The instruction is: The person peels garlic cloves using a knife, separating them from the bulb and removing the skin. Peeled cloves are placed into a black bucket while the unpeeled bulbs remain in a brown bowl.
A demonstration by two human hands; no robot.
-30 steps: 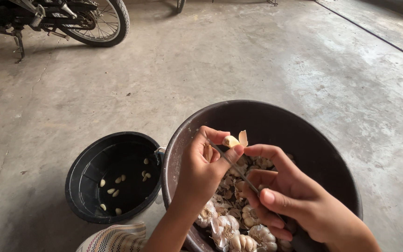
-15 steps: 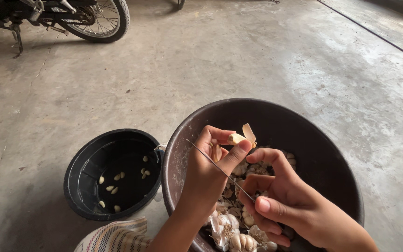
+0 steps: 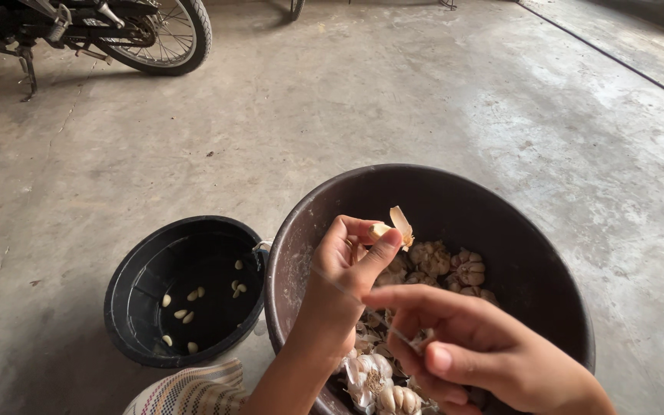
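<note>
Holding: our left hand (image 3: 340,280) pinches a garlic clove (image 3: 380,229) between thumb and fingertips, closed tight on it, a flap of skin (image 3: 402,224) sticking up past the tips.
Right hand: our right hand (image 3: 470,350) is curled shut round a thin knife (image 3: 363,307), its blade running up-left under the left wrist; the handle is hidden in the fist.
Clove: it sits at the left fingertips, above the big bowl (image 3: 501,223), apart from the blade.
Risk, cut: we judge the blade lies close to the left palm and wrist; a slip while it comes back to the clove could nick skin.
Risk, drop: the clove is small and half-skinned; a loose pinch could let it fall among the bulbs (image 3: 443,265) below the fingers and be lost there.
Risk, mixing: skin falling left of the fingers could land in the small tub (image 3: 136,265).
Around: peeled cloves (image 3: 194,294) lie in that tub; a striped cloth (image 3: 190,392) lies near our left forearm; a motorbike (image 3: 117,31) stands well apart on the concrete floor (image 3: 393,92).
In the way: our right forefinger crosses over the bulbs and hides part of the blade.
</note>
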